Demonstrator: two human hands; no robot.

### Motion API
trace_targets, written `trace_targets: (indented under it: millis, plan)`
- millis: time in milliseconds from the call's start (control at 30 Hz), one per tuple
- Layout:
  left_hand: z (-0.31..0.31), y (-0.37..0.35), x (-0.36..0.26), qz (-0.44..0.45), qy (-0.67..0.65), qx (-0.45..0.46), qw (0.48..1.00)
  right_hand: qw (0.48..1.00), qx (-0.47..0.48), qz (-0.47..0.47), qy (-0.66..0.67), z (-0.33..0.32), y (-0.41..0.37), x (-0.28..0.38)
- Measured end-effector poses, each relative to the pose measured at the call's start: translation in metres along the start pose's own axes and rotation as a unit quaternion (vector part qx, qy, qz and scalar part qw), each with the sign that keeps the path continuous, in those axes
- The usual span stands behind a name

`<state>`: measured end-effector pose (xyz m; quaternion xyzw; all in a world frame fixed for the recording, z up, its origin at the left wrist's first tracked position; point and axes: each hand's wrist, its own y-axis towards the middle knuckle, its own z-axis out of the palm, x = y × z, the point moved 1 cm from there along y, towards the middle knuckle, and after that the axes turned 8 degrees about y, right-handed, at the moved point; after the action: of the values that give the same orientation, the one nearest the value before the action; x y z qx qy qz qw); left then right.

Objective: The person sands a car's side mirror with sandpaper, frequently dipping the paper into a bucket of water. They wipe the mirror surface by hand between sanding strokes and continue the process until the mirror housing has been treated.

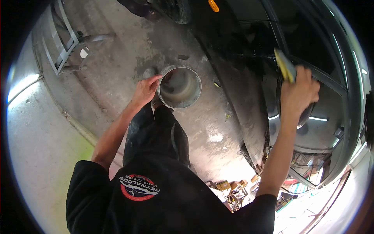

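While the left hand (147,91) grips the bucket (191,89) by its near rim, fingers bent over the edge, the right hand (300,93) is closed on a pad (286,69), yellow with a greyish side. Pad is blurred, sticks out past the fingers, and sits over the side of a black car (245,74); whether it touches the panel, cannot tell. Pale specks, maybe drops, show on the car just beside the pad.

Bucket is round, open at the top, greyish inside; contents unclear. It is in front of the person's legs, next to the dark trousers (156,136), a shoe partly visible by its rim. Whether its base meets the floor (128,39), cannot tell.

Left arm bent, reaching forward; right arm stretched out toward the car. Person wears a black shirt (97,210) with a round logo (139,193) in red and white.

Around: orange light (213,5) on the car near the top edge of view, metal frame (64,54) on the floor at upper left, boxes (224,186) piled at lower right, small yellow scrap (216,84) on the floor between bucket and car.
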<state>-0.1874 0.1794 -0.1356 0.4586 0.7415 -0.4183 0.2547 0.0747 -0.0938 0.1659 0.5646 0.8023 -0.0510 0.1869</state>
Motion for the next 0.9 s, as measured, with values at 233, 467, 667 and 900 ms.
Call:
trace_targets:
  millis: [233, 467, 667, 900]
  plan:
    - [0.003, 0.007, 0.001, 0.024, -0.023, -0.033, 0.999, 0.999, -0.005, 0.014, 0.052, -0.006, -0.063, -0.015]
    - [-0.006, 0.011, -0.041, 0.018, -0.047, -0.01, 0.999, 0.999, -0.017, -0.014, 0.045, -0.014, 0.018, 0.016]
    - [-0.012, 0.012, -0.041, 0.036, -0.046, -0.018, 0.998, 0.996, -0.005, 0.007, 0.093, -0.016, -0.059, -0.011]
    - [-0.01, 0.014, -0.08, 0.069, -0.056, 0.011, 0.996, 0.995, -0.057, -0.029, 0.082, -0.016, -0.003, 0.015]
